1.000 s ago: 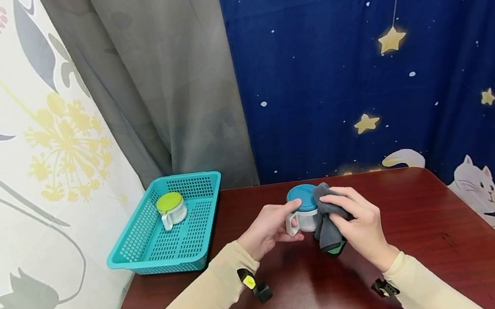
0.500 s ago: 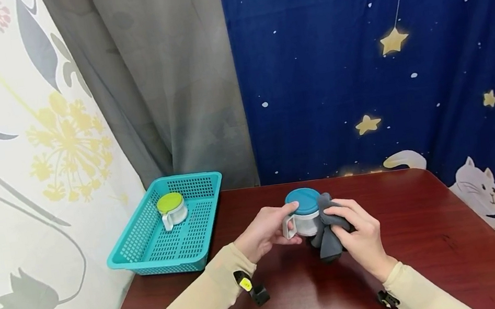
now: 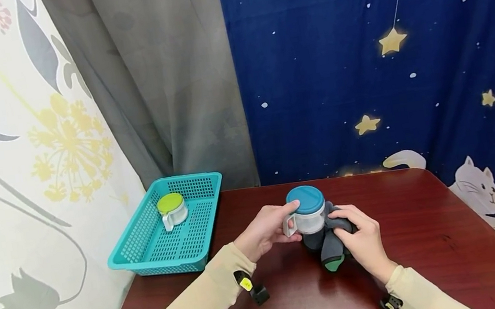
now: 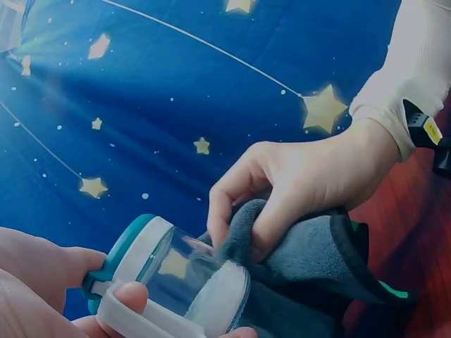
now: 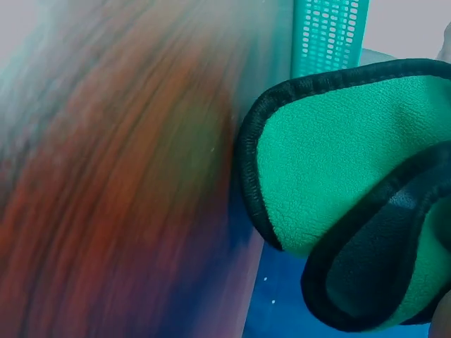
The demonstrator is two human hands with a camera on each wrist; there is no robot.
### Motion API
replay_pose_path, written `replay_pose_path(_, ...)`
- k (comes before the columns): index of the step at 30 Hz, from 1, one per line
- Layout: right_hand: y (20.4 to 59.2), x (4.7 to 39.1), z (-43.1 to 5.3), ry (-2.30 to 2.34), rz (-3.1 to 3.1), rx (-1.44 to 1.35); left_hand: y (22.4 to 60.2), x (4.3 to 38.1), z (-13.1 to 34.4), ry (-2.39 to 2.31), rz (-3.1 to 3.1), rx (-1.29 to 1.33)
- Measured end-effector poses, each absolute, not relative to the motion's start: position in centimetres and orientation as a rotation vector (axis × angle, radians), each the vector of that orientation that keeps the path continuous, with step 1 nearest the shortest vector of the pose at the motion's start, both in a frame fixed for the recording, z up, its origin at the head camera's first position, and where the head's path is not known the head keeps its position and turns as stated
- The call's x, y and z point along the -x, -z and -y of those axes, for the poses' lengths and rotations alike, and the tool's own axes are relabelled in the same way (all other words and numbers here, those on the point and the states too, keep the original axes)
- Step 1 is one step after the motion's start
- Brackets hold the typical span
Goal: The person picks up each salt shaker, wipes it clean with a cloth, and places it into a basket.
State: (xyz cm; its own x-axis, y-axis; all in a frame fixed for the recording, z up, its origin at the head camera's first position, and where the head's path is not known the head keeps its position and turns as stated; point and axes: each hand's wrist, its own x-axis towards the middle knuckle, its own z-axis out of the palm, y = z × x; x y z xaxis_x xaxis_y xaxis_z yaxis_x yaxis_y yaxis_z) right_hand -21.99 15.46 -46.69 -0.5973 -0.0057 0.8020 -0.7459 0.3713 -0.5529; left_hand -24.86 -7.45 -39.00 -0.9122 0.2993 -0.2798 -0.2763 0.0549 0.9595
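- Plainly curled, left fingers (image 3: 290,237) grip the blue-lidded jar (image 3: 308,211).
- Right fingers (image 4: 224,204) pinch grey cloth (image 3: 330,246) beside the jar.
- Hard tugging could make the jar slip.

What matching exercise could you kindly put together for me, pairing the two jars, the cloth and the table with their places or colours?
1. Blue-lidded jar
2. Green-lidded jar
3. Grey cloth
4. Table

A. Gripped by the right hand
B. Reddish-brown
C. In the basket
D. Held by the left hand

Pairs: 1-D, 2-C, 3-A, 4-B.
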Motion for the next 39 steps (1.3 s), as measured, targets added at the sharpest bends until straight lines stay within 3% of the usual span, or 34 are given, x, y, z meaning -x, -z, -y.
replay_pose_path(19, 43.0, 22.2, -15.3, -1.266, 1.9, -0.627, 39.8, 24.5, 7.2, -1.829, -2.077, -0.065)
replay_pose_path(27, 43.5, 23.6, -16.5, -1.244, 2.016, -0.638, 40.0, 24.3, 7.6, -1.847, -2.054, -0.104)
replay_pose_path(39, 45.8, 25.1, -17.6, -1.333, 2.268, -0.443, 39.4, 24.3, 7.9, -1.891, -1.982, -0.179)
